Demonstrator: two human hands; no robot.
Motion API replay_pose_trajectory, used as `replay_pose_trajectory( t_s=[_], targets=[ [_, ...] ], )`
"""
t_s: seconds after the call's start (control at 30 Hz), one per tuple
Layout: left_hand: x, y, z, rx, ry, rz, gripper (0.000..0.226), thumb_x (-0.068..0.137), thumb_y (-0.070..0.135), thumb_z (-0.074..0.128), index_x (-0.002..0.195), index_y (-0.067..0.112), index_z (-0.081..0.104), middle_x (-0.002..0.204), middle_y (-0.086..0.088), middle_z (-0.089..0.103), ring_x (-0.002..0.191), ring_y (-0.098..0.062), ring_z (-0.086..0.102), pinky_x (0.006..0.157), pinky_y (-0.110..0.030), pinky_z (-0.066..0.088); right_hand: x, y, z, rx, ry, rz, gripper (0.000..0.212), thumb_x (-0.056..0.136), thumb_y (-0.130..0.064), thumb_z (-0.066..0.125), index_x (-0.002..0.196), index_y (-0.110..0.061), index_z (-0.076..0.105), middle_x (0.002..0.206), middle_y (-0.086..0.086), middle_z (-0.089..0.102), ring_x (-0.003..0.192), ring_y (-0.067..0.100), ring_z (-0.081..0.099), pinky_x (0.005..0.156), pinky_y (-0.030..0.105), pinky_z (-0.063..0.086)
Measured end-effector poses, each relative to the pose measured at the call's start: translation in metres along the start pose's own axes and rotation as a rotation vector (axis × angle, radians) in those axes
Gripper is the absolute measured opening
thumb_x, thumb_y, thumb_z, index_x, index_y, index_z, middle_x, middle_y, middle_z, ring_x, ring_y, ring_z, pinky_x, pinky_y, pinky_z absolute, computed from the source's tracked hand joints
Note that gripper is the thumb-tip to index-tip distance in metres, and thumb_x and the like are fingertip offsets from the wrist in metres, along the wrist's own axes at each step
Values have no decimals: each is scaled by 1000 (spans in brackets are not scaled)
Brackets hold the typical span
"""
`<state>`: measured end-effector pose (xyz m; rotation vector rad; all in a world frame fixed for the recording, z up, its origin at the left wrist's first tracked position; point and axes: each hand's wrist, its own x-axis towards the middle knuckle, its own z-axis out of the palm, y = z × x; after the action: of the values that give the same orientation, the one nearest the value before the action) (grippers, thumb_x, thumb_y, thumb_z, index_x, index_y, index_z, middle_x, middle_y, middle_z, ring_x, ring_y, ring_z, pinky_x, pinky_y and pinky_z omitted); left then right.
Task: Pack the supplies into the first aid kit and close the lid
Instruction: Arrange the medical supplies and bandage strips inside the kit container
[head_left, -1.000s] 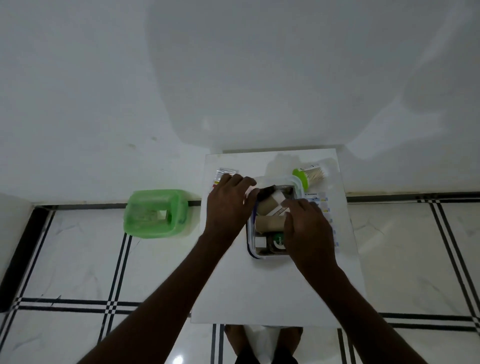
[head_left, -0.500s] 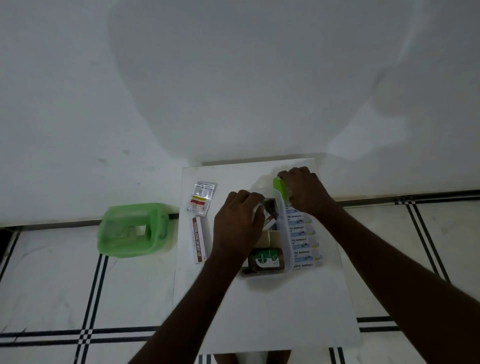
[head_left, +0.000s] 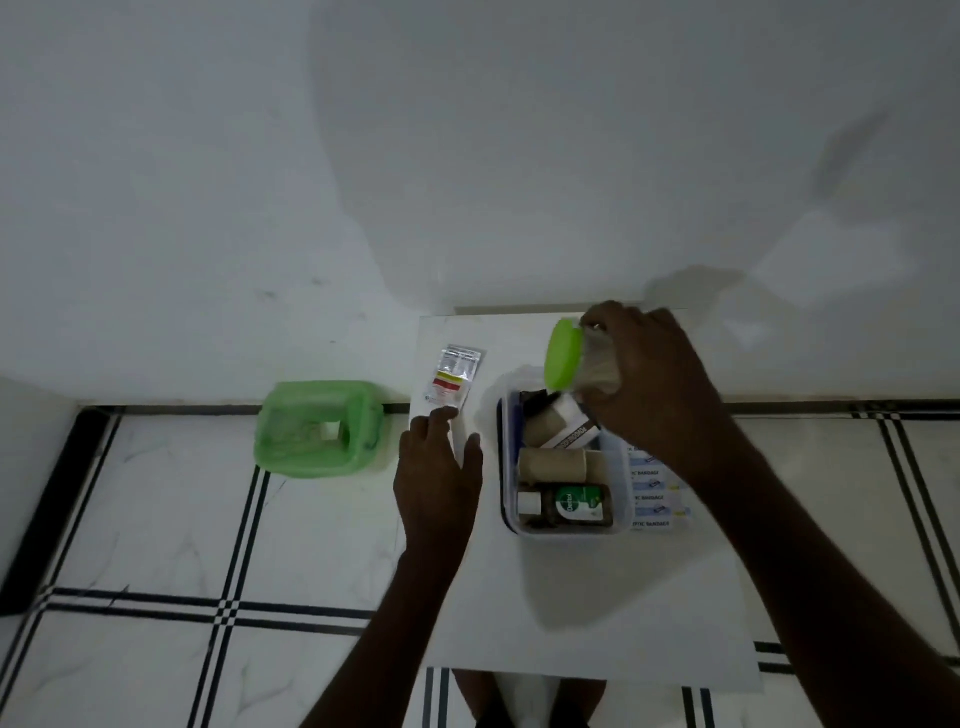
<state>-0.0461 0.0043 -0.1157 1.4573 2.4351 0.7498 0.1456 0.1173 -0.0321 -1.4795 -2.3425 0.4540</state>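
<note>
The open first aid kit (head_left: 563, 527), a clear plastic box, sits on the white desk (head_left: 597, 613), and serves as the landmark here. Inside it lie a dark Dettol bottle (head_left: 569, 506) at the near end, a brown bandage roll (head_left: 553, 465) beyond that, and a white-labelled box (head_left: 563, 428) at the far end. Your right hand (head_left: 649, 384) is above the kit's far end, its fingers (head_left: 602, 358) closed around a clear jar with a green cap (head_left: 563, 353), tilted on its side, cap toward the left. A strip of bandage packets (head_left: 652, 488) lies flat just right of the kit, touching its wall. Your left hand (head_left: 436, 478) rests just left of the kit, fingers loosely spread, holding nothing; its fingertips reach a foil sachet (head_left: 453, 379) lying left of the kit's far corner. A green container (head_left: 319, 428) stands on the tiled floor (head_left: 156, 519), well left of the kit.
</note>
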Motion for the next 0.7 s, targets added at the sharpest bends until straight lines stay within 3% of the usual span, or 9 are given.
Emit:
replay_pose_trajectory(
  t_s=[0.13,0.27,0.43,0.57,0.63,0.7],
  targets=[
    [-8,-30,21,165,-162,-14,66,80,36,73,136,10,51,121,-14,57,105,-32,57,79,-41,51,-20,-14,39,-29,-161,0,57,63,-27,78,111,-17,52,101,4,64,94,27,51,79,37,42],
    [-6,-36,30,164,-195,-58,68,80,24,73,141,12,45,126,-13,47,107,-31,55,74,-40,54,-23,-12,68,-109,-242,37,61,70,-25,78,125,-16,54,116,8,63,107,29,51,90,40,43],
    [4,-35,20,-53,-100,-70,53,76,13,72,126,10,53,116,-11,51,95,-30,59,68,-32,50,-24,-9,77,59,-230,98,67,74,-17,77,136,-13,50,133,11,57,122,29,47,102,41,41],
    [2,-8,-12,-323,26,-108,42,79,15,73,118,16,58,110,-1,57,83,-15,62,66,-22,53,-26,-9,73,139,-258,129,71,80,-20,73,143,-12,43,143,11,51,132,29,45,110,38,34],
    [-4,10,-27,-454,52,-79,42,80,15,75,119,17,59,110,3,60,83,-8,63,67,-12,51,-26,-11,67,180,-192,120,59,85,-13,67,141,-11,48,139,11,55,129,29,49,108,35,35],
    [-8,28,-37,-523,60,3,45,81,14,77,122,15,59,112,3,61,89,-8,63,71,-11,51,-27,-13,56,271,-36,166,41,89,-11,63,130,-13,59,128,6,65,118,22,59,103,34,44]
  ],
)
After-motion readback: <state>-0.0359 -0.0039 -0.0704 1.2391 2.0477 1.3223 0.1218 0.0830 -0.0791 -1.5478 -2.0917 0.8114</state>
